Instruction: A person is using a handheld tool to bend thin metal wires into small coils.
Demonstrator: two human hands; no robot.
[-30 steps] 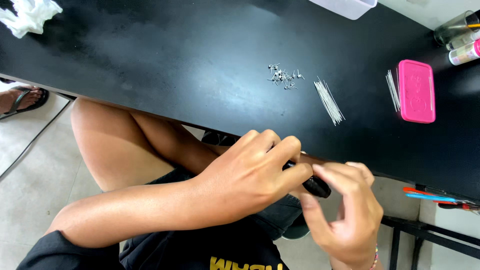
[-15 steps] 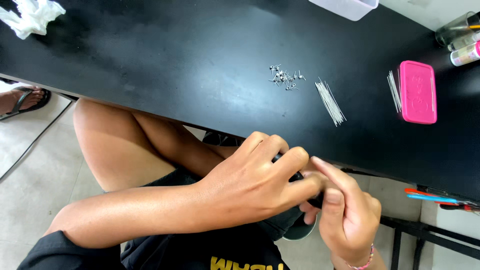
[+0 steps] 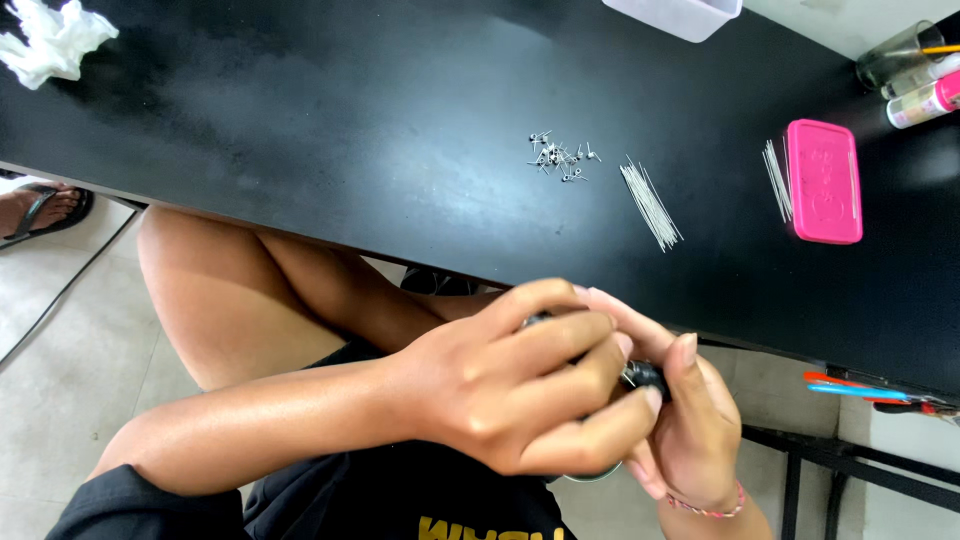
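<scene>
A black table point(image 3: 300, 120) carries a crumpled white tissue point(image 3: 55, 40) at its far left corner, a small heap of tiny metal bits point(image 3: 558, 157) near the middle, a bundle of thin metal pins point(image 3: 651, 204) just beside it, and a pink case point(image 3: 823, 181) further right. A sandalled foot point(image 3: 40, 208) shows on the floor.

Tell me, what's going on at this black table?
A seated person holds both hands together just below the edge of the black table. The left hand wraps over a small dark object, and the right hand pinches it from the other side; what it is cannot be told. On the table lie a little heap of small metal pieces, a bundle of thin metal pins and a pink case.
</scene>
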